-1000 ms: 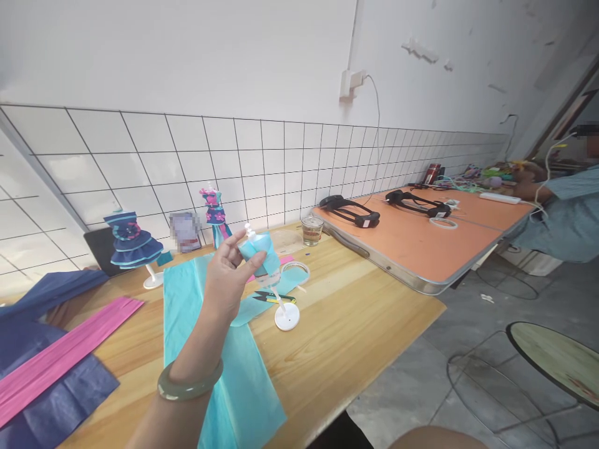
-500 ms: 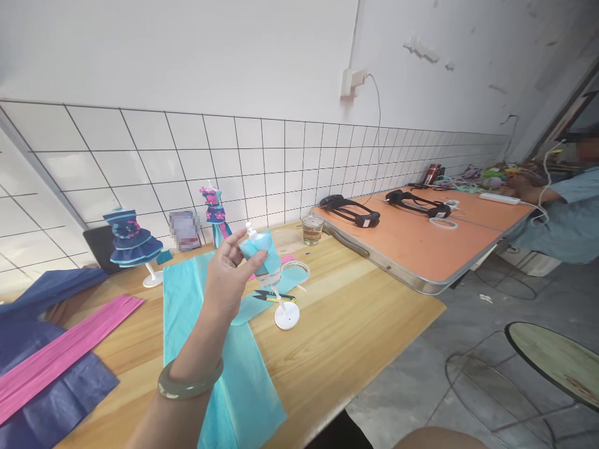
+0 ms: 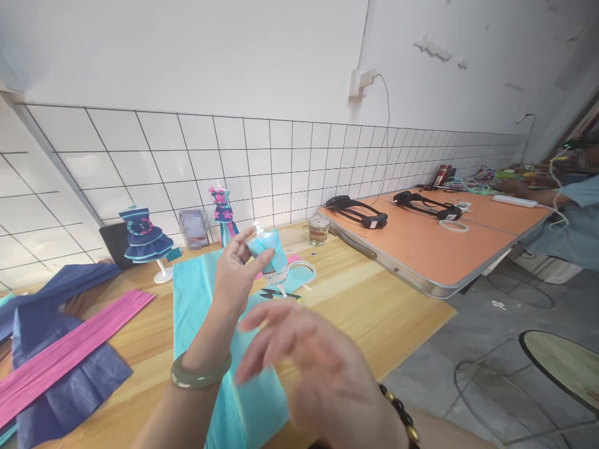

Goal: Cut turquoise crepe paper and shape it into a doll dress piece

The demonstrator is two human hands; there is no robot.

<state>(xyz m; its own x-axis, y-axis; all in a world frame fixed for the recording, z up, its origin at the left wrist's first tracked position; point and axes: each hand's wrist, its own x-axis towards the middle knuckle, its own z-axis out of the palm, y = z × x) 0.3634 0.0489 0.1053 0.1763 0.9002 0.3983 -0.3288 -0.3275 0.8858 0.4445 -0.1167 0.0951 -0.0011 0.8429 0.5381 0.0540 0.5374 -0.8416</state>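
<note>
Too small to read: a white label (image 3: 373,224) on a black headset (image 3: 340,203), past two o'clock from the small dress form (image 3: 259,231). Pinching glossy turquoise fabric (image 3: 275,249) around that form between thumb and fingers of the left hand (image 3: 235,269), above the wooden table (image 3: 374,299). Holding the right hand (image 3: 313,362) at five o'clock, blurred, with bent fingers slightly parted. At eight, smooth turquoise cloth (image 3: 189,305); at nine, a ruffled navy dress (image 3: 147,243).

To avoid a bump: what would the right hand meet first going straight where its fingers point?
Probably the left forearm, though depth is unclear and the light-blue cloth might come first.
</note>
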